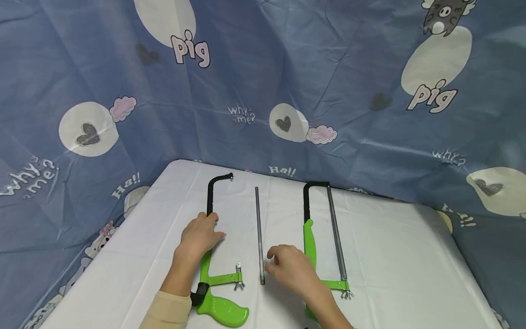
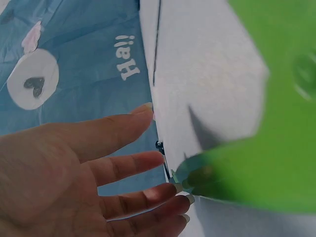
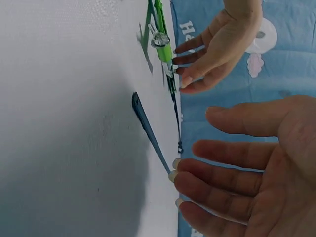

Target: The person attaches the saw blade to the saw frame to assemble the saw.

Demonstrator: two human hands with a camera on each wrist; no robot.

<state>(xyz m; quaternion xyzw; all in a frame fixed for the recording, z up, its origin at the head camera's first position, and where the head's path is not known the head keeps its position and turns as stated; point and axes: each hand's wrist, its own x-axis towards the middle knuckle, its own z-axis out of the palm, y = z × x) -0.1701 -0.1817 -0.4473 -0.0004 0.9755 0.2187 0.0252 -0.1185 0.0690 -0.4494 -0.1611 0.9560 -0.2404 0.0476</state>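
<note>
On the left lies a hacksaw frame point(image 1: 226, 278) with a black bow, a green handle and no blade between its ends. My left hand point(image 1: 200, 235) is over the middle of it, fingers loose and thumb apart; in the left wrist view they point at the blurred green handle part point(image 2: 237, 173). A loose grey hacksaw blade point(image 1: 259, 233) lies lengthwise to the right of that frame. Just right of its near end hovers my right hand point(image 1: 292, 269), the fingers slightly bent with nothing between them. It partly covers a second hacksaw point(image 1: 310, 242), which has its blade point(image 1: 337, 233) fitted.
A white cloth point(image 1: 394, 256) covers the table. Behind and beside it hangs a blue printed curtain point(image 1: 255, 68). Wing nuts point(image 1: 239, 286) sit at the near ends of both saws, and a black band point(image 1: 200, 294) shows near the left handle.
</note>
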